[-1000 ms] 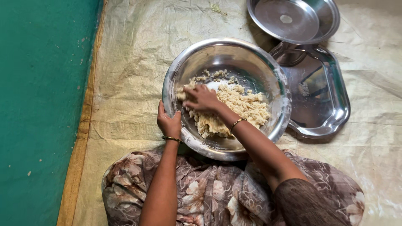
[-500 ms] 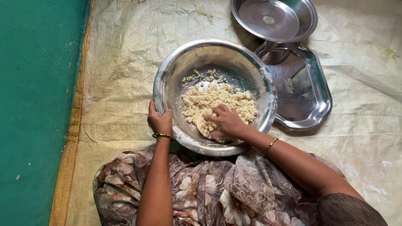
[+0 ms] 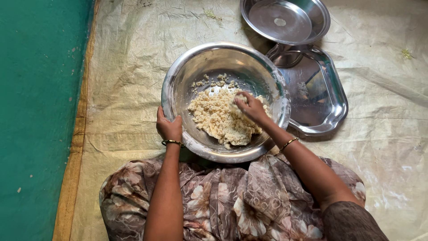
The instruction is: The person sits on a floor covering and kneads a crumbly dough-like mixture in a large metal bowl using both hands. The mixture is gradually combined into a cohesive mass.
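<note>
Pale woven plastic sheeting (image 3: 133,80) covers the floor, bordered at 9 o'clock by a green mat (image 3: 40,111). At centre sits a steel mixing bowl (image 3: 187,76) holding a crumbly, pale dough mixture (image 3: 218,118) heaped toward the bowl's 5 o'clock side. The left hand (image 3: 168,127) clamps the bowl rim at 8 o'clock, fingers closed over the edge. The right hand (image 3: 250,107) is in the mixture, fingers partly curled round a small clump. The mixture appears soft, loose and light, likely to break apart; take it in scooped handfuls. The bowl looks rigid and smooth, probably slippery; hold it at the rim. A rectangular steel tray (image 3: 316,93) lies at 3 o'clock, touching the bowl, and a round steel plate (image 3: 285,20) at 1 o'clock overlaps the tray. Floral fabric (image 3: 232,201) covers the lap at 6 o'clock.
</note>
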